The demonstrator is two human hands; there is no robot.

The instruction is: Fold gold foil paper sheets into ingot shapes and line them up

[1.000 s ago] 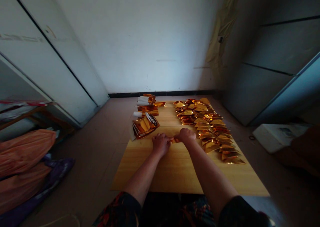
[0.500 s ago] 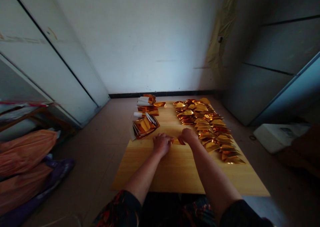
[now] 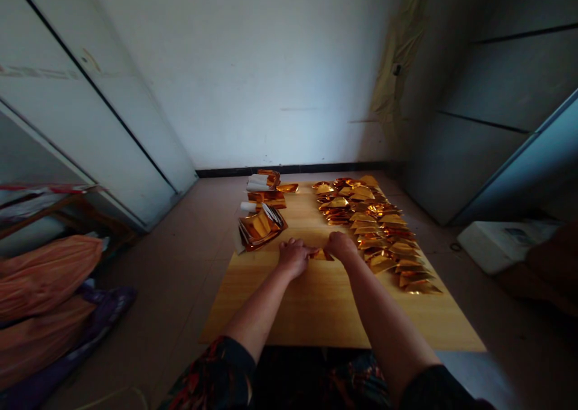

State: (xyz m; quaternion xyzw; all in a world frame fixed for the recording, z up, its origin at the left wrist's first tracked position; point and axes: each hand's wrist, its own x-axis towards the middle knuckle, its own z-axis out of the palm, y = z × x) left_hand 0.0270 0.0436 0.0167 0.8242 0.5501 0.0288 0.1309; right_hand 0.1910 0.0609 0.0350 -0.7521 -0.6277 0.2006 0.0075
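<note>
A small piece of gold foil paper (image 3: pixel 321 255) lies on the wooden board (image 3: pixel 289 313) between my hands, partly hidden by them. My left hand (image 3: pixel 294 257) is at its left side, thumb reaching onto the paper and the other fingers bent. My right hand (image 3: pixel 342 245) is closed at the paper's right end, its fingertips pinching there. To the left is a stack of gold foil sheets (image 3: pixel 261 226) with pale backs. Rows of folded gold paper pieces (image 3: pixel 374 226) stand close together to the right of my right hand.
Behind the stack lie more foil sheets (image 3: pixel 271 200), a white roll (image 3: pixel 248 206) and a single folded piece (image 3: pixel 288 188). A white box (image 3: pixel 490 247) is on the floor at right. Orange and purple bags (image 3: pixel 49 295) are at left. A wall stands behind the board.
My left hand has shifted slightly right, its thumb stretching further over the gold paper. The right hand stays at the paper's right end. The view has moved a little.
</note>
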